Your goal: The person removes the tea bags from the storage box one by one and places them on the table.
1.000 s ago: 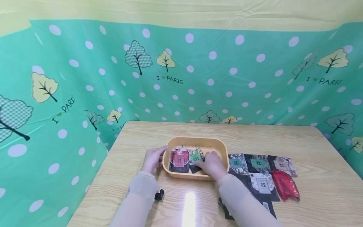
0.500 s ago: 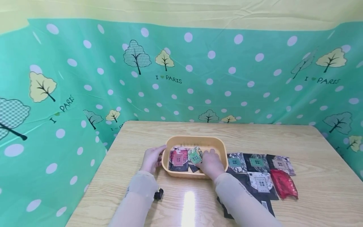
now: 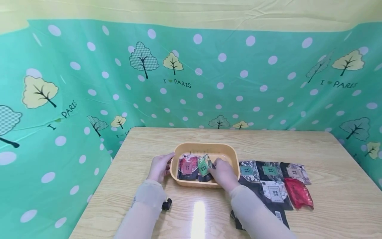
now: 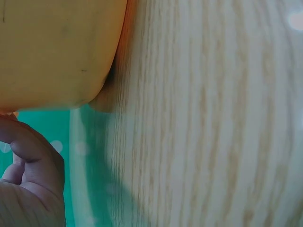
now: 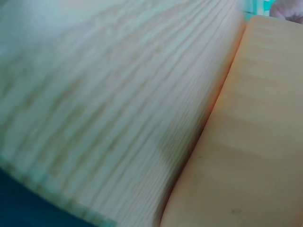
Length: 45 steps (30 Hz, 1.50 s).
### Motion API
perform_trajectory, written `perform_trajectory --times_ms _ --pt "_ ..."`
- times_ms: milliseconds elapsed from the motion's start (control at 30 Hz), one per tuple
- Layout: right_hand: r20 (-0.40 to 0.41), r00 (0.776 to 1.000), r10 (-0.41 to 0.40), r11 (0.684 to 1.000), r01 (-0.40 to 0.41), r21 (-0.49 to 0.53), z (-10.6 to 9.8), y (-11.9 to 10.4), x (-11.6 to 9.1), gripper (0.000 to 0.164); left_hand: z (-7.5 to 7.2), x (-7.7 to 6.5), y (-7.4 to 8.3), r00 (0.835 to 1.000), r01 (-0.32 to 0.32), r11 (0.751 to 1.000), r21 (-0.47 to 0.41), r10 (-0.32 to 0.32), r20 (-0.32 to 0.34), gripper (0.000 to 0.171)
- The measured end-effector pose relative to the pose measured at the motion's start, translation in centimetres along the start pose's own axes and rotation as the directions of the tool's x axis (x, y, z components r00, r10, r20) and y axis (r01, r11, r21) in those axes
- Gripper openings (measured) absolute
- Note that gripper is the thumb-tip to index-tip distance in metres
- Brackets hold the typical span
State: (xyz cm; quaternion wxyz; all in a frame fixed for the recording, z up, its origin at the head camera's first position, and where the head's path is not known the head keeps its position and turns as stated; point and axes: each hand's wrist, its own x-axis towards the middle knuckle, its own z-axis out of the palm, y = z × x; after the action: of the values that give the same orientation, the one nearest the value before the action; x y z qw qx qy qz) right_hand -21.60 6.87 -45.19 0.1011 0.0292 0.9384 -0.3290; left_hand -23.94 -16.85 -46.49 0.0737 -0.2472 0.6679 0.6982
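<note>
A yellow plastic basket [image 3: 227, 152] stands mid-table in the head view. My left hand [image 3: 159, 167] holds its left end by the rim; in the left wrist view curled fingers [image 4: 31, 156] reach up to the basket wall [image 4: 57, 52]. Inside, a sachet with a red front and pink label [image 3: 188, 167] lies at the left. Beside it, my right hand [image 3: 223, 174] pinches a green-labelled sachet [image 3: 203, 166], which is tilted over a dark sachet. The right wrist view shows mainly the basket's outer side [image 5: 246, 132], not the right hand's grip.
Right of the basket lie several dark sachets, among them a white-labelled one [image 3: 275, 192], a green-labelled one [image 3: 270, 171] and a pink-labelled one [image 3: 294, 173]. A shiny red packet [image 3: 298, 193] lies beside them. A small black object [image 3: 167, 204] shows next to the left sleeve.
The green-labelled sachet has shifted slightly left and straightened in the right hand, with more of it showing. The left hand stays at the basket's left end.
</note>
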Motion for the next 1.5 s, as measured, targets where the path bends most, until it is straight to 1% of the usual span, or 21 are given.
perform_trajectory --times_ms 200,300,400,600,767,867,933,1000,1100,1200,1367,1500 --pt "-0.059 0.997 -0.044 0.996 0.048 0.075 -0.2 0.1 -0.3 0.019 0.0 0.1 -0.1 1.0 0.005 1.0 0.004 -0.005 0.002 0.035" --pt "-0.076 0.996 -0.049 0.992 0.057 0.111 -0.3 0.1 -0.4 0.018 0.0 0.2 0.0 1.0 0.009 1.0 0.011 -0.009 -0.002 0.037" --pt "-0.113 0.992 -0.059 0.989 0.073 0.125 -0.4 0.2 -0.4 0.018 -0.1 0.1 0.0 1.0 0.011 1.0 0.016 -0.011 -0.005 0.037" --pt "-0.227 0.965 -0.129 0.982 0.155 0.104 -0.7 0.3 -0.8 0.014 0.0 0.0 0.0 1.0 0.0 1.0 0.023 0.0 -0.004 0.036" --pt "-0.291 0.944 -0.153 0.979 0.184 0.085 -1.2 0.8 -1.4 0.015 0.2 0.0 0.0 1.0 0.0 1.0 0.031 0.0 -0.008 0.039" --pt "-0.322 0.935 -0.148 0.975 0.192 0.111 -1.7 1.3 -1.8 0.016 0.1 0.0 0.0 1.0 0.0 0.999 0.033 0.0 -0.008 0.04" --pt "-0.323 0.939 -0.122 0.968 0.184 0.169 -2.1 1.5 -2.1 0.017 0.1 0.0 0.0 1.0 0.002 0.999 0.036 -0.001 -0.01 0.04" --pt "-0.309 0.947 -0.083 0.956 0.163 0.243 -2.6 1.7 -2.4 0.018 0.1 0.0 0.1 1.0 0.003 0.999 0.041 -0.003 -0.011 0.041" --pt "-0.269 0.963 -0.016 0.926 0.116 0.36 -3.4 1.9 -2.9 0.02 0.0 -0.1 0.1 1.0 0.005 0.999 0.043 -0.004 -0.014 0.041" --pt "-0.231 0.972 0.035 0.895 0.072 0.439 -4.3 2.1 -3.3 0.021 0.0 -0.2 0.2 1.0 0.005 0.999 0.039 -0.005 -0.013 0.042" --pt "-0.193 0.976 0.098 0.847 0.02 0.531 -5.7 2.8 -3.8 0.023 0.1 -0.2 0.2 1.0 0.008 0.999 0.04 -0.007 -0.012 0.041" --pt "-0.173 0.977 0.124 0.793 0.007 0.61 -6.7 3.7 -4.2 0.025 0.1 -0.2 0.3 1.0 0.005 0.999 0.039 -0.005 -0.015 0.041"
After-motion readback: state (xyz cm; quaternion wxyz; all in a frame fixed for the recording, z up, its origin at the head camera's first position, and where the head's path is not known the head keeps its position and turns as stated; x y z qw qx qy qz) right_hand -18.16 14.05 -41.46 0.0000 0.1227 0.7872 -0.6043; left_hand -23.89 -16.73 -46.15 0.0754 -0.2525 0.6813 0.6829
